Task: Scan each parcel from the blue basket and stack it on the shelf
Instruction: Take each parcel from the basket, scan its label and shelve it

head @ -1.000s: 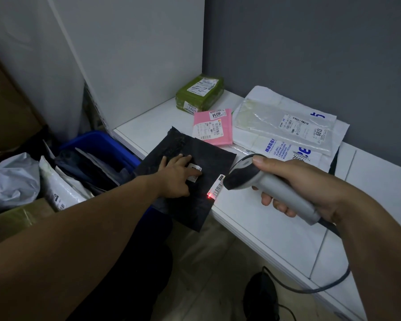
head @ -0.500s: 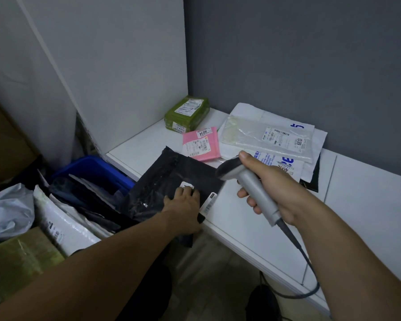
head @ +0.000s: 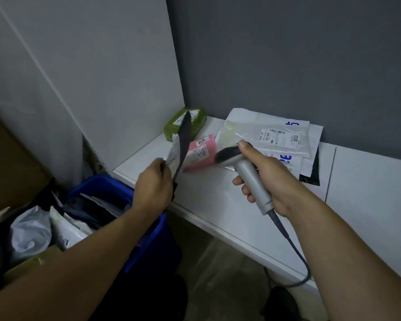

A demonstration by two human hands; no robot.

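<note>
Head view: the left grip (head: 154,181) pinches a black poly mailer (head: 185,133) at its lower end, fingers curled round it. The bag stands edge-on above the grip, clear of the white shelf (head: 218,205). A white label (head: 175,149) hangs loose on the bag's left face, just above the grip.

The right grip (head: 271,179) is wrapped round the handle of a grey barcode scanner (head: 244,171), whose head points left towards the mailer. Its cable (head: 294,246) trails down below the grip.

Between and beyond the two grips a pink parcel (head: 202,151) lies flat on the shelf. A green parcel (head: 198,119) sits further back, partly behind the raised bag. Beyond the right grip is a pile of clear and white mailers (head: 264,135). The blue basket (head: 107,181) sits below and left of the left grip, with more bags in it.

The mailer looks thin, light and limp, with slick film that could slide out of a loose pinch. A firm hold on an edge away from the label seems best. A flat hand beneath would keep it from folding as it goes onto the pile.
</note>
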